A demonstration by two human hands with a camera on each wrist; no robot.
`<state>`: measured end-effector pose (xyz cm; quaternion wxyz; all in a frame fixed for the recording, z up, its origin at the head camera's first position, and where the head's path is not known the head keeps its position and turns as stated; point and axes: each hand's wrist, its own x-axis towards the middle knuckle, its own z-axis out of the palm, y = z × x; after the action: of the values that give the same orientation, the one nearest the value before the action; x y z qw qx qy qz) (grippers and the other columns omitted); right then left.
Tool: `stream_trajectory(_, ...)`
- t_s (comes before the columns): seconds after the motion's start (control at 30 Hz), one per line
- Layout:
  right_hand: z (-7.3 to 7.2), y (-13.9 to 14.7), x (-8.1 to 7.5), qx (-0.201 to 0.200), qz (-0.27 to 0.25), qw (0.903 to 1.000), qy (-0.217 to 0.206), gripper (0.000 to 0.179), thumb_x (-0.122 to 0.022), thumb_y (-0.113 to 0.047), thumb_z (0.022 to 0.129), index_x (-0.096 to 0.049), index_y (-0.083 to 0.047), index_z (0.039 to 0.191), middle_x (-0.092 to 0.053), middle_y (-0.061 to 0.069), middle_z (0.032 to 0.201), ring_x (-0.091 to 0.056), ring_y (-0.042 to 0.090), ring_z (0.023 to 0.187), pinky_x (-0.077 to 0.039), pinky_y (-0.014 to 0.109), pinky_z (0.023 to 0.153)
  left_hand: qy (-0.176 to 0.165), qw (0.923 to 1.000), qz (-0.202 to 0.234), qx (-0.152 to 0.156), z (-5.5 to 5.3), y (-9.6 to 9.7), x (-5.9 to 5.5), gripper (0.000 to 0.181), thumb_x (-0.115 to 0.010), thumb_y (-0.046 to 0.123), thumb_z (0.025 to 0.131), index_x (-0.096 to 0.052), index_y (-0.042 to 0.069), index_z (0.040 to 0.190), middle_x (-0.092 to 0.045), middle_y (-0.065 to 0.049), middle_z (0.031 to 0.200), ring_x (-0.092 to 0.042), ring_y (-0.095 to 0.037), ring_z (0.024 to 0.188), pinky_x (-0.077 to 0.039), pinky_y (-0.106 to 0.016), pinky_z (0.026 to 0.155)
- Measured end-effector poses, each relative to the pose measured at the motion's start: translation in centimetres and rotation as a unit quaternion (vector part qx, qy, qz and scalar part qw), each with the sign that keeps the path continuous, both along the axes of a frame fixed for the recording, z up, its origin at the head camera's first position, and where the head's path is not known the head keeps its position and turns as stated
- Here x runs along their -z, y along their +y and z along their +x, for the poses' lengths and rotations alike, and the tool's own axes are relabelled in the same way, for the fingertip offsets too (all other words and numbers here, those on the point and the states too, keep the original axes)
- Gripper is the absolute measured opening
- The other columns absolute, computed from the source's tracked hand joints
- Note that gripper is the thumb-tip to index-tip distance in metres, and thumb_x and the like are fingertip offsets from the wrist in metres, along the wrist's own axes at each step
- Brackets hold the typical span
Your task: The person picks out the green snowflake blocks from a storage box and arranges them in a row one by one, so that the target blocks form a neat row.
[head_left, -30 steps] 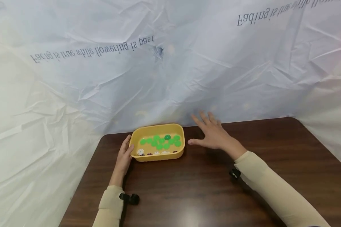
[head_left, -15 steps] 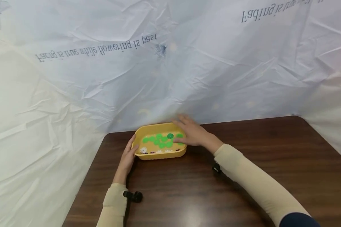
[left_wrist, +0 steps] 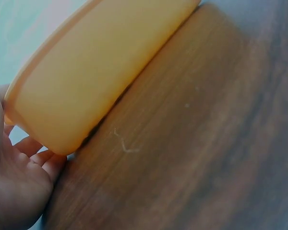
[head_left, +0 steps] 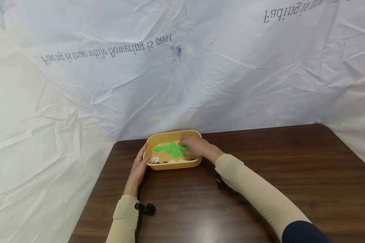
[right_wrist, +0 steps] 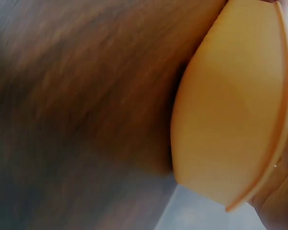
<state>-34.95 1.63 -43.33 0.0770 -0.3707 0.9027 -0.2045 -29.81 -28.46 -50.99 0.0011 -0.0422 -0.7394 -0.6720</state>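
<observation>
A yellow plastic tray (head_left: 162, 166) sits near the far edge of the table. In it lie several bright green flower-shaped pieces (head_left: 165, 147), with white flower pieces (head_left: 155, 159) and dark purple ones along the near wall. My left hand (head_left: 138, 168) grips the tray's left end, thumb over the rim and fingers against the outer wall; the left wrist view shows the fingers around that corner. Over the right end, my right hand (head_left: 196, 146) reaches inside, thumb and index finger apart around the green pieces. The tray wall hides its fingertips in the right wrist view.
The dark brown wooden table (head_left: 261, 162) extends widely to the right and toward me. A wrinkled pale cloth (head_left: 219, 67) with mirrored lettering hangs behind and beside it, close to the tray's far side.
My right hand has moved left from beside the tray, over its right rim and down among the green pieces, its fingers drawing closer together. The left hand keeps its grip on the tray.
</observation>
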Motion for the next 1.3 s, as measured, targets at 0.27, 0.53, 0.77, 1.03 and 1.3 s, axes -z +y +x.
stream_trajectory(0.27,-0.1,-1.0,1.6,0.023,-0.007,0.9994,-0.025,0.036,-0.077,-0.021,0.099,-0.073,-0.009,0.134,-0.069,0.006,0.136,-0.065,0.026,0.124,-0.056,0.044,0.096,-0.008,0.9998,-0.018,-0.008,0.0,0.0,-0.2,0.061,-0.050,0.022,0.114,-0.025,0.020,0.169,-0.015,-0.001,0.175,-0.015,-0.023,0.160,-0.038,-0.014,0.101)
stream_trajectory(0.53,0.3,-1.6,2.1,0.054,0.065,0.9964,0.000,0.027,-0.076,-0.033,0.101,-0.078,-0.024,0.126,-0.071,-0.006,0.130,-0.067,0.015,0.109,-0.056,0.035,0.080,-0.010,0.9999,-0.004,-0.012,0.0,0.0,-0.1,0.061,-0.053,0.022,0.113,-0.028,0.019,0.169,-0.017,-0.001,0.175,-0.022,-0.023,0.157,-0.042,-0.014,0.098)
stream_trajectory(0.77,0.1,-1.7,2.2,0.057,0.076,0.9954,0.017,0.027,-0.073,-0.025,0.102,-0.073,-0.026,0.075,-0.067,-0.011,0.092,-0.045,0.006,0.064,-0.032,0.027,0.055,-0.007,0.9999,-0.006,-0.010,0.0,0.1,-0.2,0.061,-0.052,0.022,0.114,-0.027,0.019,0.169,-0.016,-0.002,0.175,-0.025,-0.026,0.155,-0.043,-0.015,0.096)
stream_trajectory(1.03,-0.1,-1.7,2.4,0.049,0.054,0.9971,0.022,0.059,-0.062,-0.003,0.101,-0.030,-0.023,0.055,-0.014,-0.008,0.056,-0.010,0.011,0.055,-0.016,0.029,0.054,-0.009,0.9998,-0.014,-0.013,0.0,0.0,-0.2,0.060,-0.051,0.022,0.114,-0.027,0.019,0.169,-0.017,-0.002,0.175,-0.026,-0.025,0.155,-0.043,-0.015,0.097)
stream_trajectory(1.3,-0.1,-1.7,2.3,0.050,0.058,0.9969,0.016,0.061,-0.064,-0.009,0.103,-0.028,-0.023,0.055,-0.012,-0.008,0.056,-0.008,0.011,0.056,-0.016,0.029,0.054,-0.005,0.9997,-0.021,-0.007,0.2,0.0,-0.3,0.061,-0.051,0.026,0.114,-0.027,0.021,0.169,-0.016,0.000,0.175,-0.022,-0.024,0.157,-0.040,-0.015,0.100)
